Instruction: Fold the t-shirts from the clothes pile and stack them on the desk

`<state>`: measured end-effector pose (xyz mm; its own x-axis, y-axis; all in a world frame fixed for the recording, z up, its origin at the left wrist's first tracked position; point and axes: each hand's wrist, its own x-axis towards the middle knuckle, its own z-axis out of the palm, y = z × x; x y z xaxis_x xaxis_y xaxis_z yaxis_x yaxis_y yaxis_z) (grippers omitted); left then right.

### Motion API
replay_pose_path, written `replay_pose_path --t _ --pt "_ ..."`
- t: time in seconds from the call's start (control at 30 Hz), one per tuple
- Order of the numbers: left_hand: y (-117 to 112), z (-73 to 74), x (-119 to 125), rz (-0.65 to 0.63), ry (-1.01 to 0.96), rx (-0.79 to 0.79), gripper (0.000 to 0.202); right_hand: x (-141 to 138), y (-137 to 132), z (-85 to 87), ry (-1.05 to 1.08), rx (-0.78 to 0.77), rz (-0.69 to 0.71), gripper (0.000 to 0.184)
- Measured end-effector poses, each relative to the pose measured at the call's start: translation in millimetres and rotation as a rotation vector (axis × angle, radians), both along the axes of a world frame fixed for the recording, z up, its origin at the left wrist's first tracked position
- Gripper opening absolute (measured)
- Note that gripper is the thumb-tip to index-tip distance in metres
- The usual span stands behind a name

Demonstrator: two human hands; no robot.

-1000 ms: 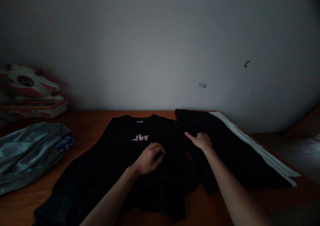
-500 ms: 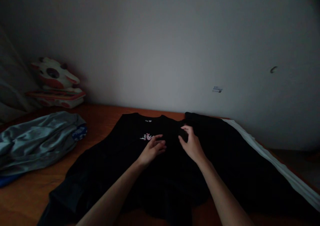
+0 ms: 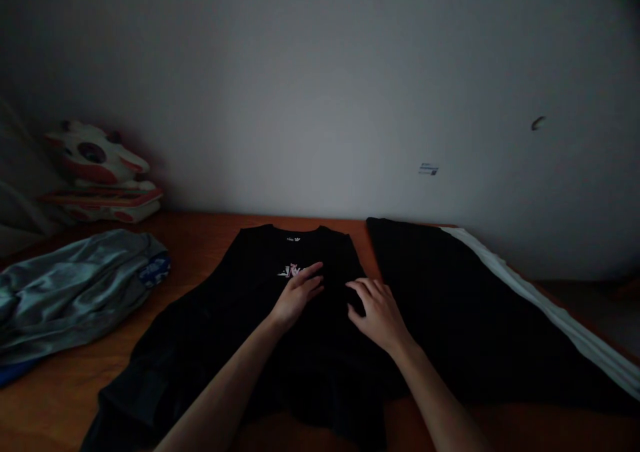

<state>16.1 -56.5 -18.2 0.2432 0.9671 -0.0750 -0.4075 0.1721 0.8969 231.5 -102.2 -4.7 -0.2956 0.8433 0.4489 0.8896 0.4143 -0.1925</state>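
Observation:
A black T-shirt (image 3: pixel 235 319) with a small pink and white chest print (image 3: pixel 290 271) lies spread on an orange-brown table (image 3: pixel 200 239). My left hand (image 3: pixel 296 295) rests flat on the shirt just below the print, fingers stretched out. My right hand (image 3: pixel 377 312) lies on the shirt's right side, fingers spread and slightly curled, holding nothing. To the right lies a black garment (image 3: pixel 450 305) with a white stripe (image 3: pixel 545 312) along its far edge.
A crumpled grey garment (image 3: pixel 70 292) with a blue patch lies at the left. A white and red plush toy (image 3: pixel 95 172) sits at the back left against the plain wall. The room is dim. The table's right edge drops off beyond the white stripe.
The shirt's right sleeve has been folded inward, off the striped garment. My right hand moved from that side onto the shirt's body. My left hand slid up toward the print.

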Motion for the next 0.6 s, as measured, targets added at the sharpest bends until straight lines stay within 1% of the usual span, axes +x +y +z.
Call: replay_pose_path --t 0.07,0.13,0.2,0.27,0.33,0.4,0.47,0.5,0.53,0.6 --pt "-0.2 2.0 -0.6 0.010 0.004 -0.010 0.045 1.8 0.8 -3.0 0.043 0.005 -0.007 0.028" --pt "-0.7 1.6 -0.9 0.013 0.025 -0.005 0.043 4.5 2.3 -6.7 0.154 0.032 -0.009 0.021" --pt "-1.1 -1.4 -1.3 0.038 0.080 0.040 0.036 7.4 3.9 -9.7 0.283 0.075 -0.039 0.020" --pt "-0.1 -5.5 -2.7 0.097 0.197 0.111 0.031 9.7 5.0 -10.8 0.357 0.121 -0.092 0.021" --pt "3.5 -8.0 -5.0 0.172 0.401 0.208 0.029 10.7 4.9 -10.4 0.364 0.155 -0.136 0.022" --pt "10.6 -6.7 -7.3 0.209 0.729 0.311 0.034 10.6 3.8 -9.4 0.355 0.157 -0.152 0.023" --pt "20.7 -1.7 -7.9 0.199 1.045 0.377 0.041 9.9 2.3 -8.8 0.368 0.120 -0.140 0.025" --pt "26.4 1.7 -7.3 0.184 1.159 0.392 0.043 9.5 1.6 -8.8 0.380 0.099 -0.134 0.026" --pt "32.0 5.3 -6.1 0.172 1.233 0.403 0.045 9.1 1.0 -9.1 0.386 0.083 -0.132 0.026" --pt "41.9 12.0 -2.6 0.158 1.294 0.427 0.043 8.5 0.2 -10.4 0.368 0.085 -0.137 0.027"
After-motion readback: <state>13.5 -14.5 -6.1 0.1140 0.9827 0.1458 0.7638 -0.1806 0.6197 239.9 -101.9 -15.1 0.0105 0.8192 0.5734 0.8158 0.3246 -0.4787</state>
